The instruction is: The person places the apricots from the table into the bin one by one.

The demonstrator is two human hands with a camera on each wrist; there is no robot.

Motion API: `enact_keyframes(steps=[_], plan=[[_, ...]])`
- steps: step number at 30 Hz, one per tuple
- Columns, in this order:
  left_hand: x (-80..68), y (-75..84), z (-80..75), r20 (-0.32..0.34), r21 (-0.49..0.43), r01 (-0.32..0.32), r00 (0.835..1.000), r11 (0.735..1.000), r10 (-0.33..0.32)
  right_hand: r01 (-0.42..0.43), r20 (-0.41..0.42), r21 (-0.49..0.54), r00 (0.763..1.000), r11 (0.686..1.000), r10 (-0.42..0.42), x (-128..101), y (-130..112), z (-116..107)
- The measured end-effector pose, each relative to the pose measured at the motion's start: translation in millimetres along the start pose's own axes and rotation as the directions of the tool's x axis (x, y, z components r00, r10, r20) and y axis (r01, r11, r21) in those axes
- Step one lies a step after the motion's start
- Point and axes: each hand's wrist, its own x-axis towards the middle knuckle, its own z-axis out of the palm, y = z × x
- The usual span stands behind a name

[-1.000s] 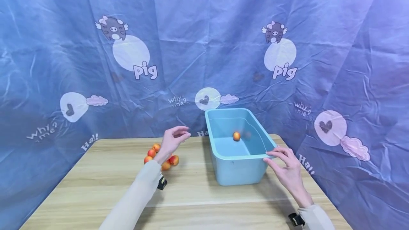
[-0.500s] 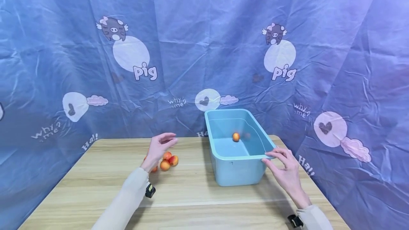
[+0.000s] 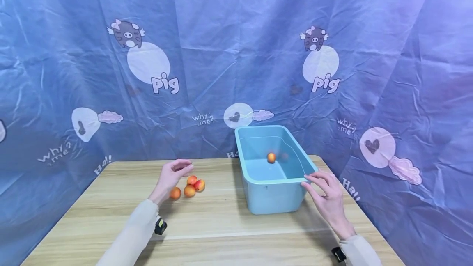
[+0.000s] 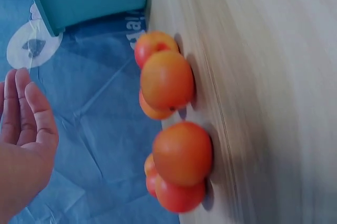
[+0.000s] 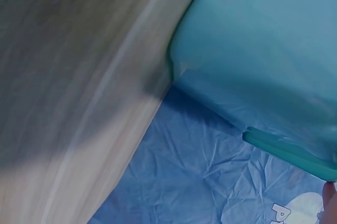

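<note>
Left hand (image 3: 171, 174) loosely open, empty, hovering over apricots (image 3: 189, 186) left of centre frame. Right hand (image 3: 327, 197) fingers resting on blue bin (image 3: 275, 198) near-right rim; one apricot (image 3: 271, 157) inside.

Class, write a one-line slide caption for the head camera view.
Left hand open above orange fruits on a wooden table; right hand touches the blue bin holding one fruit.

We see a smooth, glossy plastic tub (image 3: 275, 194) on a matt wood-grain table (image 3: 221, 233) — behind them a creased, faintly shiny printed cloth (image 3: 236, 52) — and smooth-skinned fruits (image 4: 167, 79).
</note>
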Motion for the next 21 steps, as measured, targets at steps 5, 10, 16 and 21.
enact_keyframes(steps=[5,10,16,21], plan=[[-3.9,-4.9,-15.4,-0.012,0.002,0.009,1.0,1.0,-0.009,0.064,0.001,-0.057,0.998,0.996,-0.064,-12,15,0],[-7.5,-12.6,-31.5,-0.044,0.039,-0.017,0.999,0.999,0.019,0.128,-0.001,-0.096,0.992,0.987,-0.128,-13,18,-1],[-11.3,-25.1,-53.0,-0.038,0.1,0.002,0.999,0.995,0.002,0.145,-0.019,-0.106,0.989,0.984,-0.148,-13,15,1],[-12.9,-34.0,-72.2,-0.003,0.107,0.021,1.0,0.994,-0.021,0.128,-0.018,-0.098,0.991,0.987,-0.131,-14,16,2]])
